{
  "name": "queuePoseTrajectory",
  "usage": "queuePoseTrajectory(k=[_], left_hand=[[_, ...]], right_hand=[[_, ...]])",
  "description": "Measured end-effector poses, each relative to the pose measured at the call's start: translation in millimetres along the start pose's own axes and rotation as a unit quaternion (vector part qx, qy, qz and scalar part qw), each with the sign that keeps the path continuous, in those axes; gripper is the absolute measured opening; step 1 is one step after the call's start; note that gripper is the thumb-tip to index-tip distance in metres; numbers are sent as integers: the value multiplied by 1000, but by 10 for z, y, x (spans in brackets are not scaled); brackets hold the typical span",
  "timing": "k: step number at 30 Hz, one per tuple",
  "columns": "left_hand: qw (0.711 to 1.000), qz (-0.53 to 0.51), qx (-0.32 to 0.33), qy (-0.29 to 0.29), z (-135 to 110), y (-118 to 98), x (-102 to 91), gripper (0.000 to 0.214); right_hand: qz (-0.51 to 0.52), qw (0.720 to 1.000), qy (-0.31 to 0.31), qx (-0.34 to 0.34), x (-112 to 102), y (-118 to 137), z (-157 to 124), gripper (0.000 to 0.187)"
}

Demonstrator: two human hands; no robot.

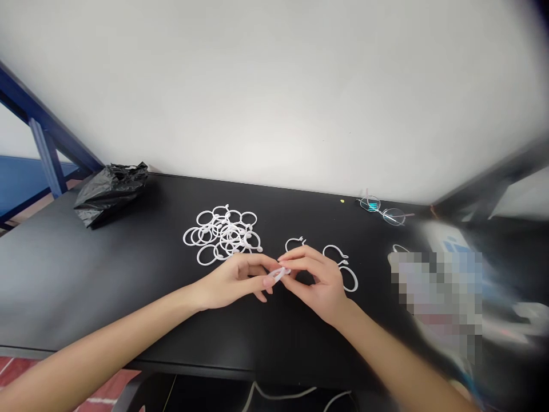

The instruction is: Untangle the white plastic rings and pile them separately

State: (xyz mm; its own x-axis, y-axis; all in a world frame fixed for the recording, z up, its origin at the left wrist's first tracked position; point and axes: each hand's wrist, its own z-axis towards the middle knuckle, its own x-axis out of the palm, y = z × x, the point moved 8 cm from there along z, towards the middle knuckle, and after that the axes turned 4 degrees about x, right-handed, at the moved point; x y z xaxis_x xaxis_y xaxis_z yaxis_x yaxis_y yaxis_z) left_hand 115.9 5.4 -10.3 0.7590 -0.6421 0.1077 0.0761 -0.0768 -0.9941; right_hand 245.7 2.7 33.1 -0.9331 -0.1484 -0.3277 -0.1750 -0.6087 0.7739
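Between the fingertips of both hands is a small white plastic ring (278, 274). My left hand (238, 281) pinches its near side with thumb and finger. My right hand (318, 280) has its fingers closed on the other end, partly covering it. Just beyond my left hand lies a heap of similar white rings (207, 255), overlapping on the black table (189, 326). An open ring (293, 243) with a gap lies behind my right hand. Two more loose rings, one farther back (334, 247) and one nearer (354, 279), lie to its right.
A black plastic bag (111, 191) sits at the back left. Eyeglasses (381, 212) rest near the wall at the back right. Blurred and pixelated items (437, 303) occupy the right side. Blue metal bars (47, 154) stand at the left, and pale cables (287, 396) hang below the front edge.
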Motion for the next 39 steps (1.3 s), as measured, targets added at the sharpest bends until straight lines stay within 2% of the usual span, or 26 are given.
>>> queuePoseTrajectory(k=[3,6,10,15,18,23,28,35,39], left_hand=[[990,97,77,-70,-28,-143,-151,25],[955,217,163,-116,-96,-288,-217,24],[919,300,220,-131,-143,-366,-192,29],[902,338,240,-120,-140,-382,-149,27],[901,344,237,-114,-144,-377,-153,28],[920,333,191,-83,-121,-294,-146,44],[916,348,182,-87,-106,-288,-158,30],[932,321,152,-65,-94,-270,-184,31],[936,314,144,-60,-94,-280,-188,30]], right_hand=[[47,998,14,45,6,-43,17,25],[94,990,10,101,12,-108,17,19],[116,980,7,161,63,-188,-18,12],[105,980,10,171,101,-214,-49,8],[112,980,8,165,98,-214,-53,5],[112,984,-32,137,54,-176,-67,5],[95,988,-31,119,48,-165,-73,12],[73,996,-11,50,-11,-45,9,25],[71,997,-15,39,-16,-15,7,29]])
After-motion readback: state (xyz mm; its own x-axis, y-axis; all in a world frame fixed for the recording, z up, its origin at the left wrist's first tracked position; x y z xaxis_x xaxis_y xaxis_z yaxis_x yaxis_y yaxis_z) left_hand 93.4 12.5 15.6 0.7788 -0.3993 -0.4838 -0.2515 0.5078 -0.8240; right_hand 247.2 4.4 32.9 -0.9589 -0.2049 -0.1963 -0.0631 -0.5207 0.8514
